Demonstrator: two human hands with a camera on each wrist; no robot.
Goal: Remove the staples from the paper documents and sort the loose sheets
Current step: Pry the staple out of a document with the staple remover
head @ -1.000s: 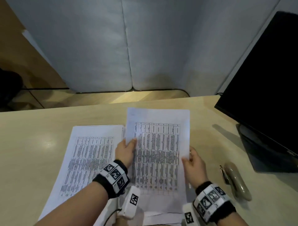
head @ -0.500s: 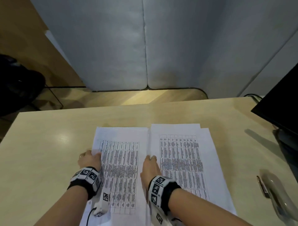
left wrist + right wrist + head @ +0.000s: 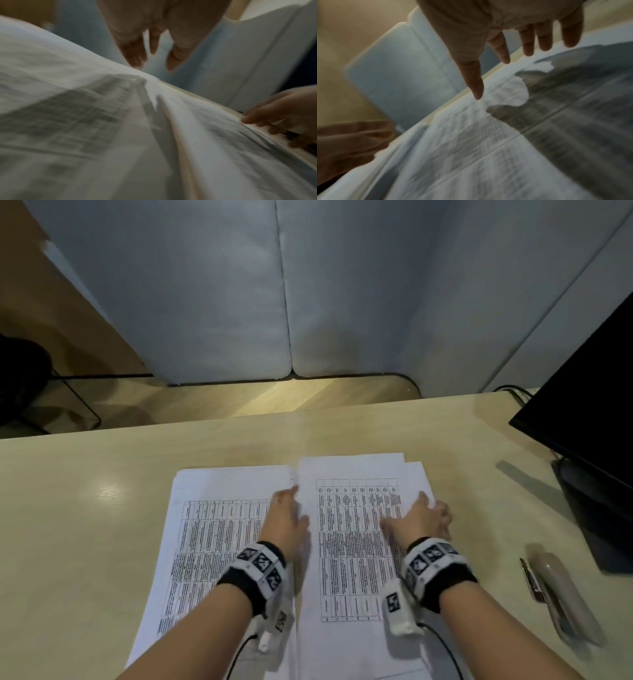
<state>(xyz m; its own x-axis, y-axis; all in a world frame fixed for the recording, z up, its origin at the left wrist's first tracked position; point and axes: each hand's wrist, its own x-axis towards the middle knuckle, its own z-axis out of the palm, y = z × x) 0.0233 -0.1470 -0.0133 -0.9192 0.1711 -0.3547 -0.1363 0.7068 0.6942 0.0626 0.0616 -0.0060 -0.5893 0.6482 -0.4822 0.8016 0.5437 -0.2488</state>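
Observation:
Two stacks of printed sheets lie side by side on the beige desk: the left stack (image 3: 212, 542) and the right stack (image 3: 352, 570). My left hand (image 3: 287, 515) is over the seam between them, fingers straight and holding nothing. My right hand (image 3: 423, 515) is spread over the right stack's right edge. In the left wrist view the left hand's fingers (image 3: 137, 54) hang just above the blurred paper (image 3: 68, 108). In the right wrist view the spread right fingers (image 3: 529, 44) cast a separate shadow on the sheet (image 3: 471, 155). I see no staple.
A grey elongated stapler-like tool (image 3: 561, 597) lies on the desk to the right of the papers. A black monitor (image 3: 589, 405) stands at the far right. A grey padded partition (image 3: 284, 285) rises behind the desk (image 3: 85, 508).
The sheet both hands held a second ago now lies on the right stack. Since half a second ago both hands have shifted right, the left to the seam, the right to the right stack's edge.

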